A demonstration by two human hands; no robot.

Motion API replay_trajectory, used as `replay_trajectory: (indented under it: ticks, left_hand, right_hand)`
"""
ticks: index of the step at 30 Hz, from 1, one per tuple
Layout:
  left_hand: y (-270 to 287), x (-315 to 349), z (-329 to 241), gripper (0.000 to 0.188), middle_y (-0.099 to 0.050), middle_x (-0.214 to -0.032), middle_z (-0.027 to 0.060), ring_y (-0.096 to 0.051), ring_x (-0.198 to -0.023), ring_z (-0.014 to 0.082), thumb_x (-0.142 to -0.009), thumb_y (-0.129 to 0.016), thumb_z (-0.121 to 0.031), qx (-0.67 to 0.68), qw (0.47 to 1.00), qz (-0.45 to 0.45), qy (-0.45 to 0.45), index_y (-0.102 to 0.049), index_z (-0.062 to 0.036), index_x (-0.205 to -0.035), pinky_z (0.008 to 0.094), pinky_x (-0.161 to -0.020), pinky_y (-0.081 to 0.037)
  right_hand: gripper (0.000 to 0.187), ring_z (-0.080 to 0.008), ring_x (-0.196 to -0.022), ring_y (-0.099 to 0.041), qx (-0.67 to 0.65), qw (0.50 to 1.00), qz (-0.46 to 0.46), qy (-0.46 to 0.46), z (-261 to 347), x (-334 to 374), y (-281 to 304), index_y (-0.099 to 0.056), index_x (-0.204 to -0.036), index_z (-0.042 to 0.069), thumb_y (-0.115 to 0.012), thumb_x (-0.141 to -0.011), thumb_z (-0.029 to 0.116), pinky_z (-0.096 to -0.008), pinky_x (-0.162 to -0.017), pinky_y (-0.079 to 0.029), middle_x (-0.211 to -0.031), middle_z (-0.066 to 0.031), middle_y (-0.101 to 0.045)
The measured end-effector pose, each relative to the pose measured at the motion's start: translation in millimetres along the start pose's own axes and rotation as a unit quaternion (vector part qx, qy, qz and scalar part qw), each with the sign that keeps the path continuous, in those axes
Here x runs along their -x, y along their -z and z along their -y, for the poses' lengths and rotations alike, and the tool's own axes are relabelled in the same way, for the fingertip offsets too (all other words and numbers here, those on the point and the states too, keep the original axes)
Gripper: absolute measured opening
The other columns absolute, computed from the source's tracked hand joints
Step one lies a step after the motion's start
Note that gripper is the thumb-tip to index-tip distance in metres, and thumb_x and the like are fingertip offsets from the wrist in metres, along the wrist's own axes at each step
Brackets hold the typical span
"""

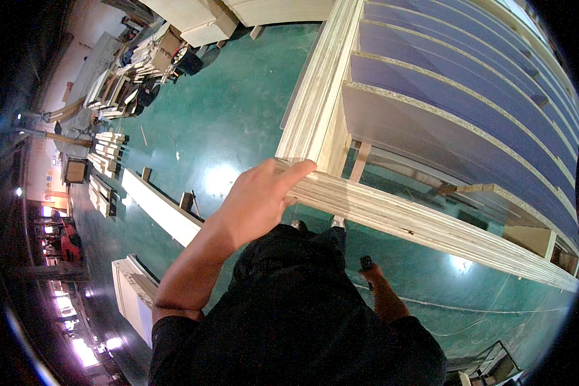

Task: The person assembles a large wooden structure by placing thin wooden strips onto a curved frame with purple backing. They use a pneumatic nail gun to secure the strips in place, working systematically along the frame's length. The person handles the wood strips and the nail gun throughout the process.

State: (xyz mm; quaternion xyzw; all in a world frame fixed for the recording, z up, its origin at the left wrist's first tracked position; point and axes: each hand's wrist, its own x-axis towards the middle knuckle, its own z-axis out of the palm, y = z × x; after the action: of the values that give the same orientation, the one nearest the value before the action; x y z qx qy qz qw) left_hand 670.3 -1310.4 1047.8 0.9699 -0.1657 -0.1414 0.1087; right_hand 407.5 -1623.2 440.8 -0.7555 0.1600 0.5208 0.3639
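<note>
My left hand [254, 199] is closed over the near left corner of a frame of layered plywood. Its index finger lies along the top edge of the front rail [392, 212]; the fingers at the outer side are partly hidden. The left side rail [318, 83] meets the front one at that corner and runs away from me. Low at my right side, my right hand [374, 275] grips a black hand-held tool [367, 262]. Only its dark rounded end shows plainly, so its kind cannot be told. That hand is apart from the frame.
Inside the frame stand several purple-faced chipboard panels [431, 83] in a row. White boards [161, 206] lie on the green floor [251, 77] at left, near a stack of panels [134, 283]. Wood scraps [154, 58] pile up farther off. A thin cable [489, 312] crosses the floor at right.
</note>
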Motion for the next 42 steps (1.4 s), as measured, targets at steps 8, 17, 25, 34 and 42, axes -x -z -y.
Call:
replay_trajectory:
  ticks: [8, 17, 25, 34, 42]
  left_hand:
    - [0, -1, -1, 0.067, -0.061, -0.114, 0.0188, -0.065, -0.103, 0.0425, -0.082, -0.071, -0.002, 0.015, 1.0, 0.0, 0.0, -0.053, -0.0239, -0.143, 0.0496, -0.089, -0.056]
    - [5, -3, -4, 0.069, -0.058, -0.115, 0.0209, -0.064, -0.103, 0.0438, -0.082, -0.068, -0.001, 0.017, 0.999, 0.028, 0.024, -0.051, -0.0265, -0.144, 0.0508, -0.09, -0.055]
    - [1, -2, -2, 0.073, -0.051, -0.11, 0.0232, -0.062, -0.097, 0.0452, -0.088, -0.064, -0.001, 0.027, 0.998, 0.045, 0.022, -0.043, -0.0301, -0.152, 0.052, -0.088, -0.053]
    - [6, 1, 40, 0.079, -0.056, -0.108, 0.0204, -0.062, -0.096, 0.0396, -0.086, -0.078, -0.023, 0.053, 0.992, 0.065, -0.095, -0.04, -0.027, -0.156, 0.0463, -0.082, -0.054]
    - [77, -99, 119, 0.094, -0.055, -0.139, 0.0121, -0.051, -0.131, 0.0366, -0.062, -0.089, -0.024, -0.139, 0.88, -0.026, -0.453, -0.05, -0.0287, -0.148, 0.0574, -0.104, -0.044]
  right_hand:
    - [0.06, -0.0331, -0.097, -0.072, -0.029, 0.999, -0.022, 0.014, 23, 19, 13, -0.07, -0.117, 0.005, -0.088, -0.074, 0.042, -0.0466, -0.081, -0.057, -0.104, -0.0185, -0.074]
    - [0.054, -0.0292, -0.074, -0.069, -0.041, 0.999, -0.024, 0.013, -1, -9, 10, -0.071, -0.103, 0.006, -0.091, -0.069, 0.043, -0.0452, -0.067, -0.055, -0.085, -0.0139, -0.074]
    - [0.05, -0.0293, -0.074, -0.071, -0.059, 0.998, -0.031, -0.013, 14, 1, 20, -0.071, -0.101, 0.005, -0.089, -0.07, 0.04, -0.0439, -0.067, -0.056, -0.081, -0.0138, -0.073]
    - [0.06, -0.0312, -0.083, -0.071, -0.005, 0.994, -0.108, 0.03, 32, 1, -1, -0.07, -0.107, 0.003, -0.092, -0.069, 0.044, -0.0459, -0.071, -0.056, -0.09, -0.0166, -0.074]
    - [0.048, -0.0312, -0.116, -0.063, -0.098, 0.915, -0.286, 0.268, 83, 3, -61, -0.052, -0.14, 0.003, -0.061, -0.099, 0.027, -0.0454, -0.098, -0.051, -0.129, -0.0184, -0.066]
